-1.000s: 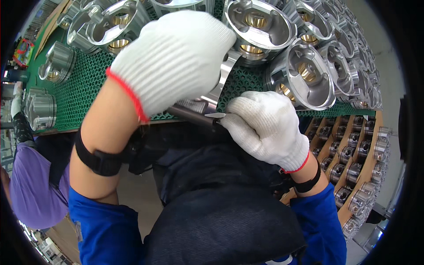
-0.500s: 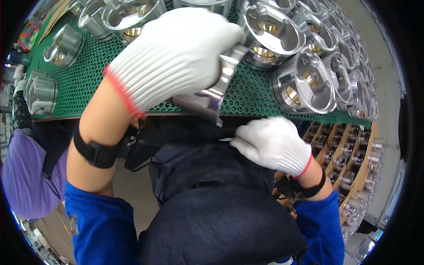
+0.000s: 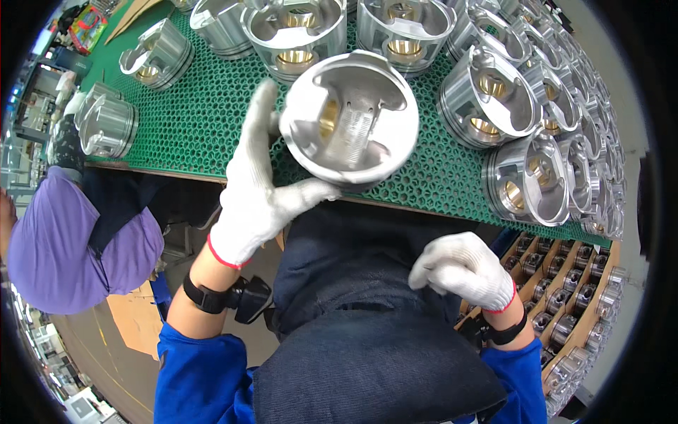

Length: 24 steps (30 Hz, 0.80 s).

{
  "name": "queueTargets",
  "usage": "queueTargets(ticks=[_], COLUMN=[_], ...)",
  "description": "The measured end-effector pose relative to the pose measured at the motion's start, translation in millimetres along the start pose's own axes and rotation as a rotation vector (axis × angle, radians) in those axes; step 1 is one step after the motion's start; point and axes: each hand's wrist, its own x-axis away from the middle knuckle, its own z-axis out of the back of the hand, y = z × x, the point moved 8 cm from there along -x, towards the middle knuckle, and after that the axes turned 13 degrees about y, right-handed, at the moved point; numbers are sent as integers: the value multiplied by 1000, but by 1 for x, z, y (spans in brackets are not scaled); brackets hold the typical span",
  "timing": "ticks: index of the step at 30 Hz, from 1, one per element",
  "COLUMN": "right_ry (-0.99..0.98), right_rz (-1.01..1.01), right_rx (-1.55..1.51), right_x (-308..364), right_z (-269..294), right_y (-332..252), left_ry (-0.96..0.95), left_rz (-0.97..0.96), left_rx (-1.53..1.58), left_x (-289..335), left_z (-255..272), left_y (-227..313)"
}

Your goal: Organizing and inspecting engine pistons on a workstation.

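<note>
A silver piston is tilted with its hollow underside towards me, showing a brass-coloured pin-bore bushing. My left hand, in a white knit glove, grips it at its left and lower rim. The thumb lies along the near edge, while the fingers reach up the left side, partly behind the piston. My right hand, gloved the same way, hangs over my dark apron, off the table edge. Its fingers are curled together, and whatever they may hold is hidden.
Several more pistons stand crowded on the green perforated mat, mainly behind and to the right. Wooden compartments of pistons sit lower right. Another person's purple-clad body is at the left.
The piston has turned from edge-on to show its hollow underside, and my left hand has rolled over to its left side. My right hand has dropped lower and to the right.
</note>
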Motion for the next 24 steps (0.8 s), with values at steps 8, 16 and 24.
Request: queueTargets(ticks=[8, 16, 24], right_ry=[166, 451, 454], right_rz=[-76, 16, 117], right_rx=[-284, -299, -189], right_x=[30, 23, 2], right_z=[25, 52, 48], right_y=[22, 2, -10], left_ry=[-148, -397, -319], left_rz=[-255, -755, -814], left_rx=[-238, -520, -617], left_x=[-49, -9, 0], left_z=[-21, -100, -111], left_y=[10, 133, 139])
